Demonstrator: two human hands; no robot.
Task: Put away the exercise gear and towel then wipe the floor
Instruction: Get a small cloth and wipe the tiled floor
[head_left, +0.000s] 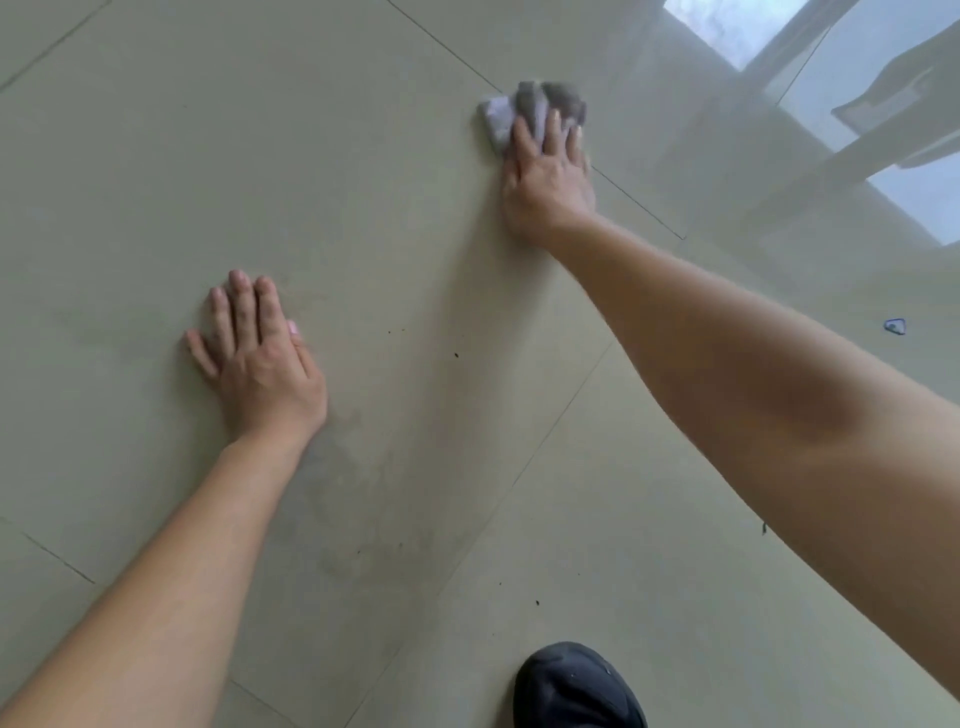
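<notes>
A crumpled grey and white cloth (511, 106) lies on the pale tiled floor (363, 171), far ahead and to the right. My right hand (548, 176) presses down on it with straight fingers, the arm stretched out. My left hand (257, 353) lies flat on the floor nearer to me on the left, fingers straight, holding nothing. Part of the cloth is hidden under my right fingers. No exercise gear is in view.
Small dark specks (456, 355) dot the tiles between my arms and near my right elbow. A black shoe (576, 686) shows at the bottom edge. A small blue and white scrap (894, 326) lies at the right. The glossy tiles at top right reflect a window.
</notes>
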